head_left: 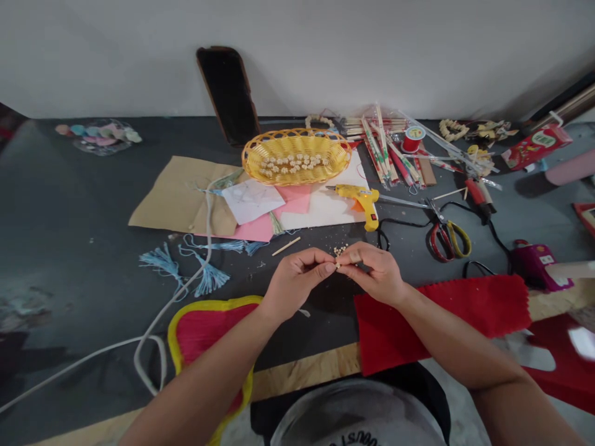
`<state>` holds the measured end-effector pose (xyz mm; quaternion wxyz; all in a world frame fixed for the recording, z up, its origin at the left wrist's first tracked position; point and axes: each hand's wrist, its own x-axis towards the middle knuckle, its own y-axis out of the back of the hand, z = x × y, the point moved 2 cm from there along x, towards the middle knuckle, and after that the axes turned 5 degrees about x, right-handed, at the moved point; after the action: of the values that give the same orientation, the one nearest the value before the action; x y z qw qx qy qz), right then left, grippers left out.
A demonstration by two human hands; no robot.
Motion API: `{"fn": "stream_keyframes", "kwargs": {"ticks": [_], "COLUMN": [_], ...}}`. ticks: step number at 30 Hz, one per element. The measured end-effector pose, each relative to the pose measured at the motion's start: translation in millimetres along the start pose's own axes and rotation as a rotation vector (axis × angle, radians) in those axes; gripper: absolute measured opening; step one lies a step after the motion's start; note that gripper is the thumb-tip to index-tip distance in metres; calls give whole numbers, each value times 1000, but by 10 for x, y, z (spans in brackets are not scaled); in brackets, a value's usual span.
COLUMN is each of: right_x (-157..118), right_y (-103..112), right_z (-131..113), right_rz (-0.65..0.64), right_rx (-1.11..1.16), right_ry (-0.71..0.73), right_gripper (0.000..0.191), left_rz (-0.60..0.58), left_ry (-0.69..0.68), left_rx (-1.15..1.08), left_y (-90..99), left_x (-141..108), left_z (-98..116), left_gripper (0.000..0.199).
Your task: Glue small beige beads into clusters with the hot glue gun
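Observation:
My left hand and my right hand meet over the dark table, fingertips nearly touching. Both are closed in a pinch on a tiny cream-coloured piece, mostly covered by the fingers and too small to make out. A scatter of small pale bits lies just beyond the fingertips. To the left of them rests a short thin stick. Behind the hands are a yellow glue gun on white paper and a yellow woven basket with several small cream clusters inside.
A phone leans on the wall. Scissors, wrapped chopsticks and a thread spool lie right. Blue tassels and a white cable lie left. Red felt is under my right forearm.

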<state>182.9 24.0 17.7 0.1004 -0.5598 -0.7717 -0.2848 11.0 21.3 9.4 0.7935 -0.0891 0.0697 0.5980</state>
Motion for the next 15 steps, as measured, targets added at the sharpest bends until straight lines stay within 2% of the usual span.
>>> {"fn": "stream_keyframes", "kwargs": {"ticks": [3,7,15], "right_x": [-10,-8,-5], "right_y": [-13,-30,-23], "right_z": [16,12,-19], "right_rz": [14,36,44], "right_rx": [34,74,24], "right_ry": [-6,-11,42], "right_gripper": [5,4,9], "left_rz": [25,51,85], "left_ry": [-105,-207,-203], "left_rx": [134,199,177], "left_y": [4,6,-6], "left_x": [-4,-16,-36], "left_z": [36,51,52], "left_gripper": [16,14,10]}}
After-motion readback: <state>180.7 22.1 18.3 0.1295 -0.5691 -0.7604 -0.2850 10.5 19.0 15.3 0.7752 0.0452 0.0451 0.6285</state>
